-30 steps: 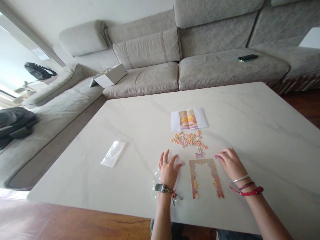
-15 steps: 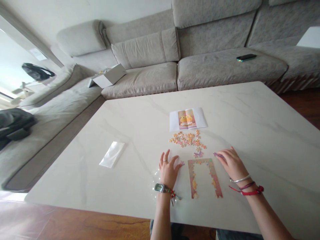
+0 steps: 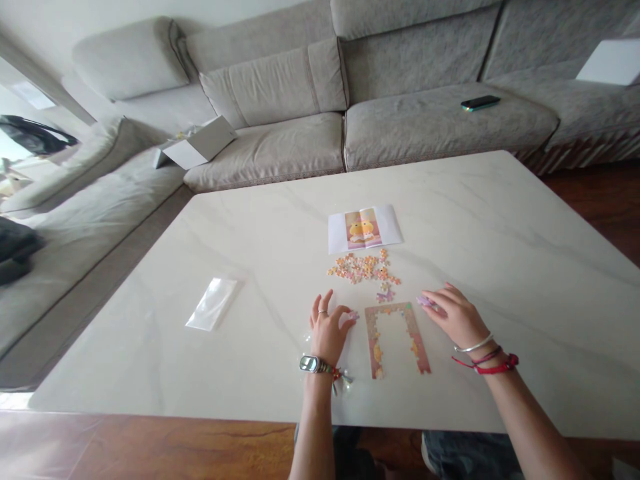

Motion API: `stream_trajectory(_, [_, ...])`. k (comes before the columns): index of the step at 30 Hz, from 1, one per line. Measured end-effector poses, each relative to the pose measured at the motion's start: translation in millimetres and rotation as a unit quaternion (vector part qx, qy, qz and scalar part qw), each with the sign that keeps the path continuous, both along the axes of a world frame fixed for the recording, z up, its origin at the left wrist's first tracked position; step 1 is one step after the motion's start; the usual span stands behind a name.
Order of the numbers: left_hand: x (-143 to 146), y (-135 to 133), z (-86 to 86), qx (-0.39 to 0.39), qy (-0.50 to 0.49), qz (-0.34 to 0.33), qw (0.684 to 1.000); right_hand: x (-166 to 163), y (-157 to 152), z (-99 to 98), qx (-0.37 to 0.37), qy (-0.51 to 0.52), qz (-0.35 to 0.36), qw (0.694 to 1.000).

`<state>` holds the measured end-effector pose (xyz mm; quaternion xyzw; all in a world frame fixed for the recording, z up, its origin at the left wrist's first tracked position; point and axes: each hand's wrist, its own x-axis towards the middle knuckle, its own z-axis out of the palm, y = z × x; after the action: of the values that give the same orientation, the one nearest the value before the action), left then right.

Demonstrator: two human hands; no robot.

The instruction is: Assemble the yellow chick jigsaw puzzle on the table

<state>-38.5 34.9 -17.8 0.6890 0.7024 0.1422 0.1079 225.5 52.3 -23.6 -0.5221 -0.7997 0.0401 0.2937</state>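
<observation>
The puzzle frame (image 3: pixel 373 343) lies flat on the pale marble counter (image 3: pixel 525 267), close to the near edge and between the two hands. It is an unfinished border: a top strip and two side strips in pink, orange and yellow, open at the bottom, with bare counter inside.

The left hand (image 3: pixel 327 331) rests palm down just left of the frame. Its fingers are loosely spread, and its forefinger tip is at a small purple piece (image 3: pixel 353 315).

The right hand (image 3: pixel 453 317) lies by the frame's upper right corner. Its fingers are drawn close together, with their tips on another purple piece (image 3: pixel 425 301). I cannot tell whether it pinches that piece or only presses on it.

Loose pieces (image 3: pixel 363 267) lie scattered just beyond the frame, with a picture sheet (image 3: pixel 365 228) behind them.
</observation>
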Motion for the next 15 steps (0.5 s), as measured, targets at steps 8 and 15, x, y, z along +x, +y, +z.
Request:
stream_trajectory(8, [5, -7, -0.8, 0.035, 0.014, -0.017, 0.999, -1, -18, 15.7, -0.136, 0.132, -0.021, 0.982])
stream_trajectory(15, [8, -12, -2.4, 0.050, 0.017, -0.036, 0.998, 5, -28, 11.0, -0.261, 0.253, -0.111, 0.925])
